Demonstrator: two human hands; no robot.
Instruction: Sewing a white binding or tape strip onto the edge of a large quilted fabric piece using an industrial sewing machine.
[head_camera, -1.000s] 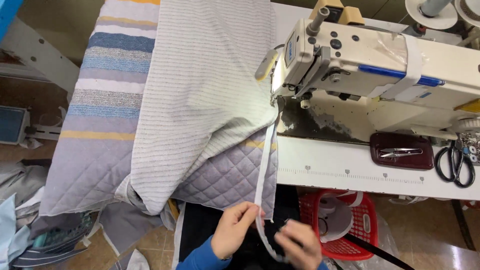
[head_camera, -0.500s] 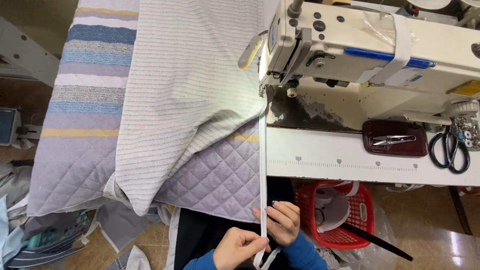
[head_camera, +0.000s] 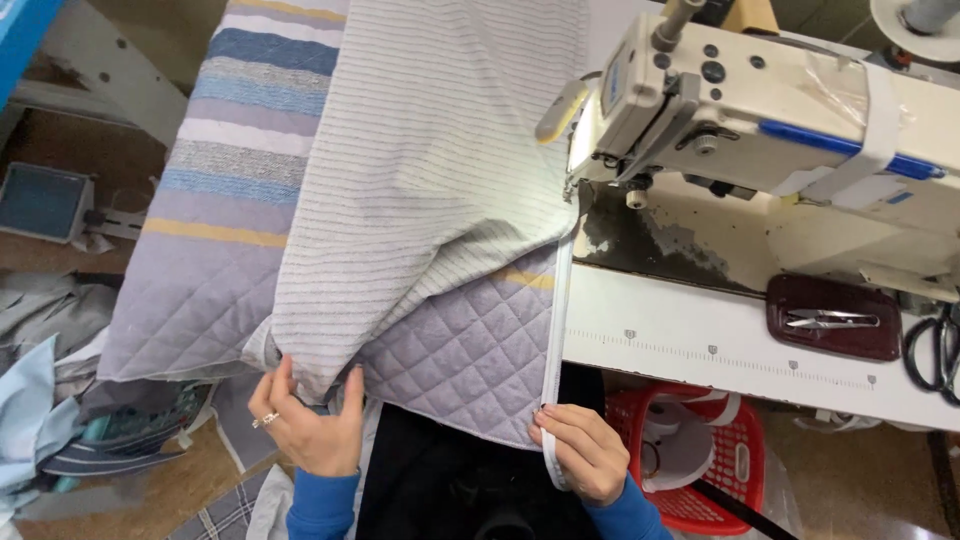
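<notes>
Left hand: my left hand (head_camera: 308, 425) sits at the near edge of the table, fingers curled up around the lower corner of the pinstriped cloth (head_camera: 430, 180), thumb on one side, fingers on the other, so it has a closed pinch on that corner
Right hand: my right hand (head_camera: 583, 450) is closed around the white tape (head_camera: 556, 340), thumb and fingertips pressing it against the near right corner of the quilt
White tape: I see it run as a narrow strip from my right hand straight up along the quilt's right edge to the needle area of the sewing machine (head_camera: 760, 110); it looks taut and lies on the fabric edge
Pinstriped cloth: it lies on top of the quilted piece (head_camera: 450, 350), covering most of it, its far end going up out of view
Quilted piece: lilac diamond quilting, showing below and left of the pinstriped cloth, with a striped blue, grey and yellow section to the left
Table: white tabletop (head_camera: 700, 350) with a printed ruler along its near edge, right of the tape
Nearby: a dark red tray (head_camera: 835, 318) holding small snips, black scissors (head_camera: 935, 345) at the right edge, a red basket (head_camera: 700, 460) under the table just beside my right hand
</notes>
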